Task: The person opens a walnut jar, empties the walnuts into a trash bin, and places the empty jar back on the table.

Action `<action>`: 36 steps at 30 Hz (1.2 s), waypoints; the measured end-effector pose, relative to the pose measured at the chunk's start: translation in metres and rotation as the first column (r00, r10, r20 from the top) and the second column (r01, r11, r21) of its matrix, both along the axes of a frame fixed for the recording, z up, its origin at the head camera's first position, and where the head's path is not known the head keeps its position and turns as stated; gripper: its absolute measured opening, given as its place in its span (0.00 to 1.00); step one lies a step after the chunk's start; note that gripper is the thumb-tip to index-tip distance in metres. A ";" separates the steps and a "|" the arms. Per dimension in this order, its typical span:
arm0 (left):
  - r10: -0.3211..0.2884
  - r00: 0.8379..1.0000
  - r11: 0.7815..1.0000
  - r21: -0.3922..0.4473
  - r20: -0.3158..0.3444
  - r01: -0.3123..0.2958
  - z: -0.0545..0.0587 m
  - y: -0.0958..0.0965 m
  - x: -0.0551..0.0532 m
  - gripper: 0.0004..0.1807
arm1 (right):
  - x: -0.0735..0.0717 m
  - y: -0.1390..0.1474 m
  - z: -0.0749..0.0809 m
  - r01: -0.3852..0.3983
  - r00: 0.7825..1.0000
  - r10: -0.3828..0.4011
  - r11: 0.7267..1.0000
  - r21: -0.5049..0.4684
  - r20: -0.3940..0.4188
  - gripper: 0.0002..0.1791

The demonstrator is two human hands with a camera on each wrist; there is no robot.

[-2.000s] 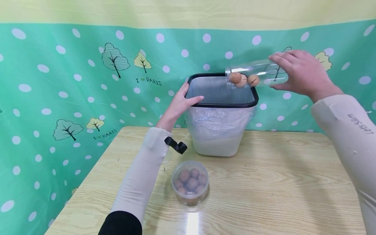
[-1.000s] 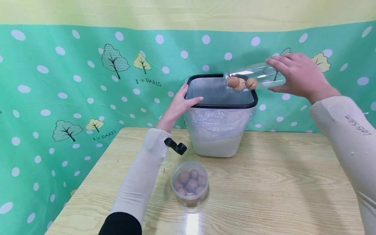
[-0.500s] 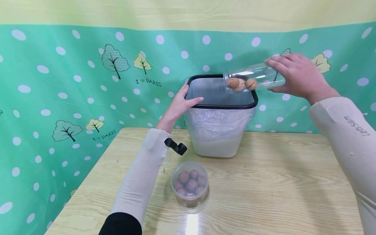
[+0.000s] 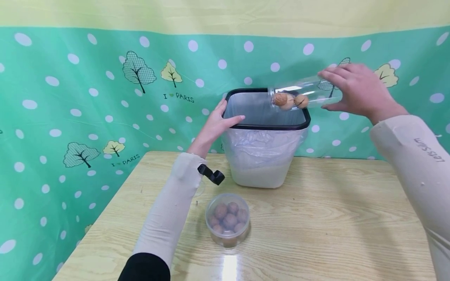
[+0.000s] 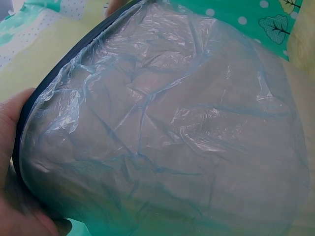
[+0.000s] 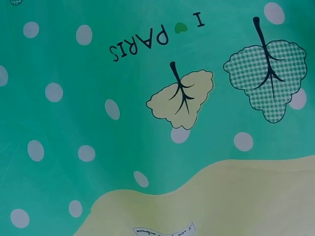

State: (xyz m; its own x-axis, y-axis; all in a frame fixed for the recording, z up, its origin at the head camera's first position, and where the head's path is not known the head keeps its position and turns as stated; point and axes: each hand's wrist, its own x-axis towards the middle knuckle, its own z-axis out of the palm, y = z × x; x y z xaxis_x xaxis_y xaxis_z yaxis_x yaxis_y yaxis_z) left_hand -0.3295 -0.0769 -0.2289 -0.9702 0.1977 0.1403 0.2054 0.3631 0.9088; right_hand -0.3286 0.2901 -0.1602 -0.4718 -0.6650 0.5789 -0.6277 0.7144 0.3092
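My right hand (image 4: 358, 89) grips a clear plastic jar (image 4: 320, 88) by its base end. The jar lies almost level, its mouth over the right part of a trash can (image 4: 260, 171). Inside it, three walnuts (image 4: 300, 101) sit close to the mouth. With the thumb and fingers at the rim, my left hand (image 4: 218, 121) holds the can's black rim (image 4: 270, 127) at its left side. The left wrist view has the left hand (image 5: 17, 211) at the rim beside the crinkled plastic liner (image 5: 162, 113). Neither the right hand nor the jar appears in the right wrist view.
On the wooden table (image 4: 316, 218), a round translucent container (image 4: 228, 234) of walnuts stands in front of the can. A clear disc-like piece (image 4: 200, 188) lies partly behind the left forearm. Behind the table hangs a green dotted cloth (image 4: 105, 78).
Over two seconds the jar has shifted slightly down and left, with the walnuts still inside near its mouth. The left hand has stayed on the can's rim.
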 end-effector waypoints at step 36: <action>-0.005 1.000 1.000 0.009 0.006 0.005 0.000 0.000 0.003 0.53 | 0.007 -0.007 0.007 0.058 0.994 -0.059 0.998 0.021 0.088 0.53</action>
